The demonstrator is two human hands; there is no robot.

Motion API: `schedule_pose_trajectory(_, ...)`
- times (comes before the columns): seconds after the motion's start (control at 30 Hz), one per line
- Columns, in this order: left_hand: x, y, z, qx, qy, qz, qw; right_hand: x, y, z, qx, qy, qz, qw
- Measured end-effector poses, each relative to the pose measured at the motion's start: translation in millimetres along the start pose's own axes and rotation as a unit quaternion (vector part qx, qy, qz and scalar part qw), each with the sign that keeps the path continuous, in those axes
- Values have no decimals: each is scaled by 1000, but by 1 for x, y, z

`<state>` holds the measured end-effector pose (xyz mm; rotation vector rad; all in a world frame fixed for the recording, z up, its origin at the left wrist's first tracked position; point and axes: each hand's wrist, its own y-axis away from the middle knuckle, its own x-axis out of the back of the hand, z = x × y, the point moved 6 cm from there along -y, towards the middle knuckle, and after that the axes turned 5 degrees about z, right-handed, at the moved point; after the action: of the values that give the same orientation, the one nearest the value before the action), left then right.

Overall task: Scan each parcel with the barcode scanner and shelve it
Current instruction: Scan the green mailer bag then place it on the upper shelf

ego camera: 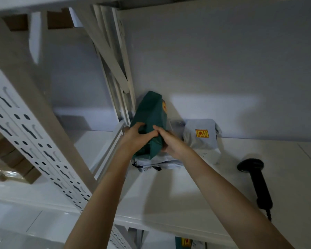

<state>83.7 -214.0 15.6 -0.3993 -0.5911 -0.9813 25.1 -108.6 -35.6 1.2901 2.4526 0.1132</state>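
1. Green parcel: soft dark-green mailer, stood nearly upright at the far left of the white shelf, its top tipped toward the rack's diagonal brace. Its lower end sits on a flattened grey mailer.
2. Grip: left hand wraps the near face, thumb and fingers curled into the plastic. Right hand clasps the right edge, fingers curled round it; fingertips of both hands meet at mid-parcel. Both hold it, neither is spread.
3. Risk, topple: the parcel is tall, limp, and based on slippery film. Judged likely to slump forward or sideways once both hands let go, unless leaned on the back wall or brace.
4. Risk, slide: pushing down could skate the grey mailer toward the shelf's front lip.
5. Risk, neighbour: grey parcel with a yellow sticker stands just beside, on the right; a rightward shove would knock it.
6. Risk, scanner: barcode scanner lies well apart to the right, near the front edge, cable hanging over. A withdrawing right forearm could sweep it off.
7. Edges: perforated upright closes the left; brace and wall close the back.
8. Open room: bare shelf between the arms and in front of the parcels; clear pull-back path straight toward the person.
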Motion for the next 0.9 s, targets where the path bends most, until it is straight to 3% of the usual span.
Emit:
schedule_pose_trajectory(0.17,-9,0,12,-35,-185,-46,981,-2,3,-5,30,17,13,999)
schedule_pose_trajectory(0.37,-9,3,38,-46,-252,37,966,11,12,-10,31,18,26,999)
schedule_pose_trajectory(0.43,-6,4,40,-44,-205,40,977,25,15,-9,42,27,56,997)
schedule_pose_trajectory(0.57,-6,13,32,13,4,-18,1000,71,25,-5,57,58,169,982)
schedule_pose_trajectory(0.73,-23,31,24,66,227,-47,971,92,43,12,12,-67,95,993)
schedule_pose_trajectory(0.83,-39,33,19,91,275,-116,950,103,51,8,51,-108,82,989)
schedule_pose_trajectory(0.9,-46,30,23,67,256,-154,952,114,60,0,72,-84,110,988)
